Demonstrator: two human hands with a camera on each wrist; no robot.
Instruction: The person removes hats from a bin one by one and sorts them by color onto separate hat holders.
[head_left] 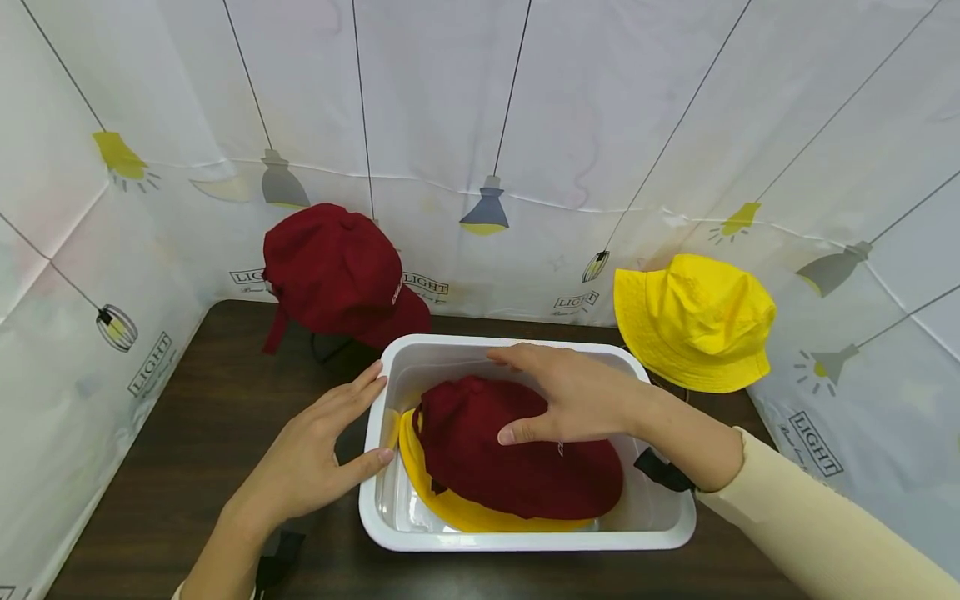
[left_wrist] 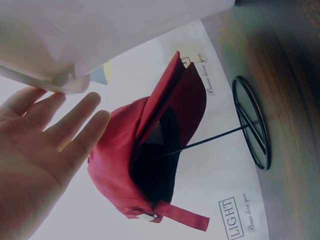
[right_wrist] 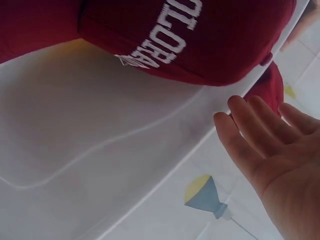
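Observation:
Inside a white plastic bin (head_left: 528,542) lies a dark red baseball cap (head_left: 480,450), on top of a yellow hat (head_left: 420,479) that shows only along its edge. White lettering on the cap reads in part in the right wrist view. My left hand (head_left: 311,454) touches the bin's left rim with straight, spread fingers. Over the bin, above the cap, hovers my right hand (head_left: 577,392), its fingers extended and holding nothing. Whether its fingertips touch anything is hard to tell in the head view; in the right wrist view they are apart from the cap.
Behind the bin at left, another dark red cap (head_left: 330,275) sits on a black wire stand (left_wrist: 252,122). A yellow bucket hat (head_left: 697,321) is at back right, also on a stand. The dark wooden table (head_left: 150,492) meets a white lamp-printed cloth (head_left: 465,100) behind.

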